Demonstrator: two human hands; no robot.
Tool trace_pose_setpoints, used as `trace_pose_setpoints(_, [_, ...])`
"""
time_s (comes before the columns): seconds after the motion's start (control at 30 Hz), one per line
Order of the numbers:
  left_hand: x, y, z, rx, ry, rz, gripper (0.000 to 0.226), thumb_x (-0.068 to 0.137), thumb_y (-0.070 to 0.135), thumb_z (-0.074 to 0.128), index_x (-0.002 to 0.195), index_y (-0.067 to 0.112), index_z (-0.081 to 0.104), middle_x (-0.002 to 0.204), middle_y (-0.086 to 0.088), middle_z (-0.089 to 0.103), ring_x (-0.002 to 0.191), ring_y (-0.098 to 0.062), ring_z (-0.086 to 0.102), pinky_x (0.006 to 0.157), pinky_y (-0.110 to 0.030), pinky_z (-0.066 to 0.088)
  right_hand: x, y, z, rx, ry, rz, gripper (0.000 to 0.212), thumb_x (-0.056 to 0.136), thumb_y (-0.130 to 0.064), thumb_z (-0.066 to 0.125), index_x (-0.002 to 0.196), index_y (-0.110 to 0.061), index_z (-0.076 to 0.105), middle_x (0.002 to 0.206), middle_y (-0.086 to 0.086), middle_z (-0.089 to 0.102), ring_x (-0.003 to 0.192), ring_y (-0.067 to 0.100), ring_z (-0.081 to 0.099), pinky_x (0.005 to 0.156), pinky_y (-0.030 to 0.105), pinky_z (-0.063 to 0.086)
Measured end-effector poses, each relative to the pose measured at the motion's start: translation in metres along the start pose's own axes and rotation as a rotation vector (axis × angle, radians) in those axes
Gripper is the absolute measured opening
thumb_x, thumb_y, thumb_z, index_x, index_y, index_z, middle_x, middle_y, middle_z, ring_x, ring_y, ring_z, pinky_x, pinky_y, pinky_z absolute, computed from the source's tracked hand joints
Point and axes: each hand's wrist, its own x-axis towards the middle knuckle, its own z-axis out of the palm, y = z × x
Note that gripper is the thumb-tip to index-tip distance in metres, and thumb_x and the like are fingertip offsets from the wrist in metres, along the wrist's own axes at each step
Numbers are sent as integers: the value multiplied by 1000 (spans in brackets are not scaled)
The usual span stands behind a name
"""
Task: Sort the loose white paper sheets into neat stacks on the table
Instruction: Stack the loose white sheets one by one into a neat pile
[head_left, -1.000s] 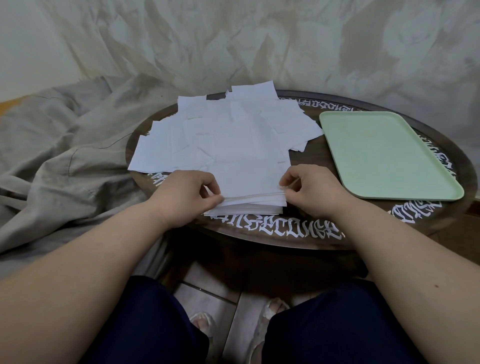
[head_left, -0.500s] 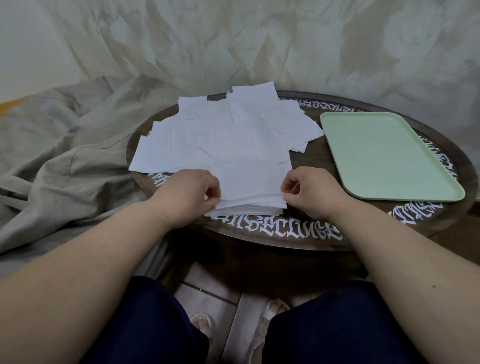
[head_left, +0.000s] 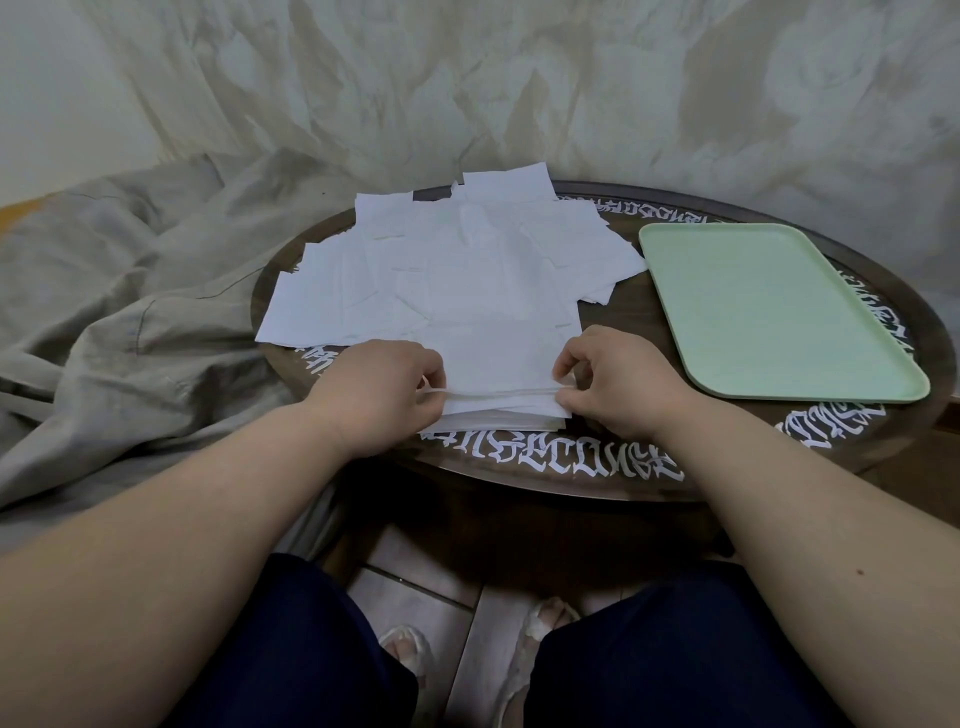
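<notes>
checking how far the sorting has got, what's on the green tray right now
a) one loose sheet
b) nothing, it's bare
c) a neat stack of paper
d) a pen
b: the green tray shows only its bare surface, while the white sheets lie spread on the table to its left, and the left hand and right hand both pinch the near edge of the small stack.

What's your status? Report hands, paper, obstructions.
Left hand and right hand each pinch the near paper stack at its side edges. Loose sheets spread behind it. Green tray apart, at right.
</notes>
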Motion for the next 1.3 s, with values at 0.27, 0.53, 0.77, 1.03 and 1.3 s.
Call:
trace_pose_setpoints(0.27, [-2, -2, -3, -91, 74, -35, 11, 84, 22, 62, 78, 25, 54, 74, 10, 58, 77, -15, 57, 66, -28, 41, 1, 1, 2, 12, 51, -24, 4, 83, -17, 64, 84, -21, 65, 75, -16, 43, 79, 12, 49, 74, 27, 41])
trace_pose_setpoints(0.53, [-3, 0, -2, -86, -10, 64, 23, 81, 24, 66, 70, 32, 47, 74, 11, 55, 76, -13, 57, 69, -29, 42, -4, 6, -7, 113, 120, 44, 11, 79, -11, 62, 78, -22, 64, 68, -16, 53, 70, 7, 53, 64, 22, 39])
trace_pose_setpoints(0.77, [-2, 0, 1, 29, -46, 102, 28, 76, 38, 72, 80, 31, 45, 92, 11, 49, 82, -12, 52, 67, -26, 32, -8, 1, -8, 79, -8, 23, 9, 79, -11, 63, 77, -20, 63, 68, -18, 52, 69, 3, 52, 67, 21, 41])
trace_pose_setpoints(1.03, [-2, 4, 1, 27, 6, 116, 9, 79, 23, 62, 86, 23, 56, 93, 13, 44, 84, -18, 54, 68, -28, 37, -10, 0, -10, 60, -29, 41, 8, 79, -12, 63, 77, -20, 63, 76, -12, 57, 78, 11, 57, 74, 26, 47])
trace_pose_setpoints(1.3, [-3, 2, -2, -146, 173, 14, 10, 81, 17, 63, 79, 23, 55, 62, 13, 47, 60, -4, 48, 61, -26, 36, -7, -2, -9, 97, -36, 60, 19, 74, -29, 74, 85, -24, 59, 83, -11, 52, 78, 11, 53, 71, 26, 41])
